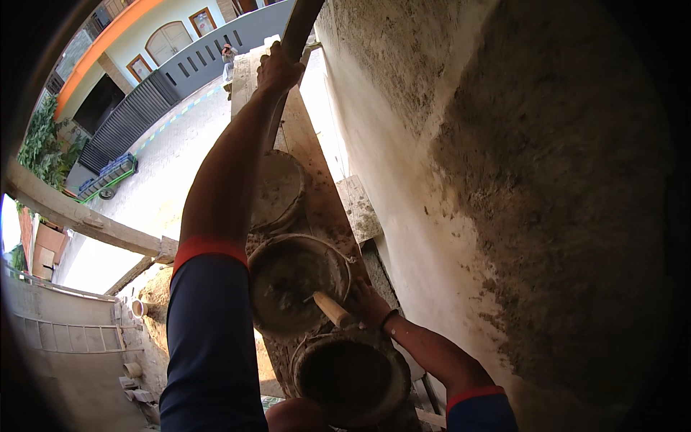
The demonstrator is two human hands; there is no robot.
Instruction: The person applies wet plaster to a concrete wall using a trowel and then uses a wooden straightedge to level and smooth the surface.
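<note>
My left hand (277,68) is stretched far out and grips an upright wooden pole (301,25) beside a plank walkway (302,137). My right hand (367,304) is closed on the wooden handle of a trowel (330,308), whose blade dips into wet grey mortar in the middle bucket (295,284). A second mortar bucket (277,189) stands farther along the plank. A third, dark bucket (351,378) sits closest to me, just below my right hand.
A rough wall (504,180) with fresh brown-grey plaster rises at the right. A wooden beam (79,216) crosses at the left. Far below lie a paved yard, a dark metal gate (122,122) and a person (228,57) by a grey fence.
</note>
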